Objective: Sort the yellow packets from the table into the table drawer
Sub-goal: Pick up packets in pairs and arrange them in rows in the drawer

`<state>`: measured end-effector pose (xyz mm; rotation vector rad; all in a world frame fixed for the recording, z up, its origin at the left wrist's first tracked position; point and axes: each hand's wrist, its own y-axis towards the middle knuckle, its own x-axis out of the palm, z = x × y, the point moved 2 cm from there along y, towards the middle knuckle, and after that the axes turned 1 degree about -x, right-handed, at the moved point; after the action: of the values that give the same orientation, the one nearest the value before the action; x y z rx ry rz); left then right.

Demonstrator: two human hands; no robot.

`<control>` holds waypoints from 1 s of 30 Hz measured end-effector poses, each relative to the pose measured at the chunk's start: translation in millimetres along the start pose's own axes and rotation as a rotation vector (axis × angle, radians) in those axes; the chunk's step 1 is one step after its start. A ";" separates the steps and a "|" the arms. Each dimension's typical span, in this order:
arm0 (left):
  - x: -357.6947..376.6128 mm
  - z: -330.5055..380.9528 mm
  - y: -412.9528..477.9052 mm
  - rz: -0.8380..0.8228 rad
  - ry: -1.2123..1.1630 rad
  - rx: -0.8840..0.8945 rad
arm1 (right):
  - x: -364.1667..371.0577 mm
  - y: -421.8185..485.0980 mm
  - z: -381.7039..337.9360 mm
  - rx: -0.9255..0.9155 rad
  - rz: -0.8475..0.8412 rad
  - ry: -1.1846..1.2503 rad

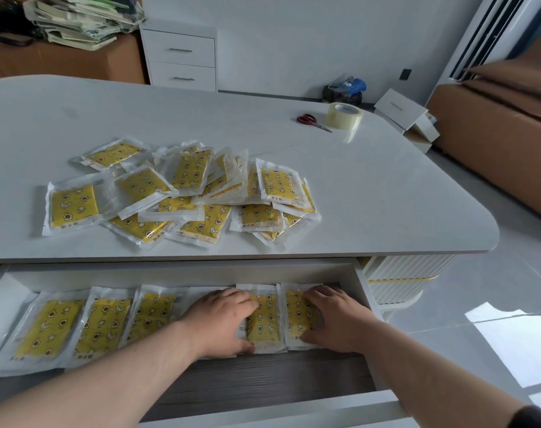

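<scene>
- Yellow packets (182, 193) not yet sorted lay in a loose, overlapping pile on the white table (386, 186), left of centre and just behind the open drawer (263, 381).
- Inside the drawer, a row of packets ran side by side from the left end. The three leftmost packets (102, 325) sat slightly tilted, with their clear margins overlapping.
- The left hand (223, 319) lay palm-down with fingers spread. It covered most of the fourth packet, and its fingertips reached onto the fifth packet (263, 322). It pinched nothing.
- The right hand (331, 319) lay palm-down on the last packet (295, 316), fingers extended over the yellow face and thumb near the front edge. It gripped nothing.
- Step in hand, as judged: squaring the two right-hand packets into the row.
- Recommended method: keep both palms flat and slide the packets rather than lift them.
- Apply only light downward pressure, since the film wrapper is likely slick and a neighbouring packet could be dragged out of line.
- Bring the rear edges level with the rest of the row, then close the gap between the fifth and last packets without letting the margins ride up.
- A pair of scissors (312, 121) and a tape roll (345, 115) lay at the far right of the table, well apart from the pile. Neither was needed for this step.
</scene>
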<state>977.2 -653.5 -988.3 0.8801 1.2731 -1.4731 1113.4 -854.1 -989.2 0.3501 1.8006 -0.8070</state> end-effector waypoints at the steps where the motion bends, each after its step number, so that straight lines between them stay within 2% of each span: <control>1: 0.5 -0.4 0.1 0.007 0.002 -0.002 | -0.2 -0.1 -0.2 0.001 -0.002 -0.001; 7: 3.0 6.0 -1.4 -0.030 0.063 -0.016 | -2.9 -2.1 -3.5 0.005 -0.014 -0.020; 13: 7.9 12.9 0.9 -0.008 0.095 -0.026 | -3.6 -5.1 -10.3 -0.052 -0.044 -0.186; 20: 7.4 11.7 0.3 -0.033 0.098 -0.019 | -4.3 -5.8 -9.0 -0.032 -0.032 -0.133; 23: -13.9 11.8 -11.7 -0.043 0.051 0.002 | -23.9 -17.3 -21.2 0.006 0.024 -0.012; 27: -61.3 9.6 -45.7 0.063 -0.249 -0.084 | -47.0 -57.5 -38.2 0.090 0.238 0.405; 30: -89.6 12.4 -82.0 0.134 -0.417 -0.138 | -58.7 -93.4 -49.8 0.054 0.370 0.566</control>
<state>924.0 -648.0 -878.5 0.5207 0.9722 -1.3568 1044.8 -880.1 -892.9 0.9934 2.1384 -0.5199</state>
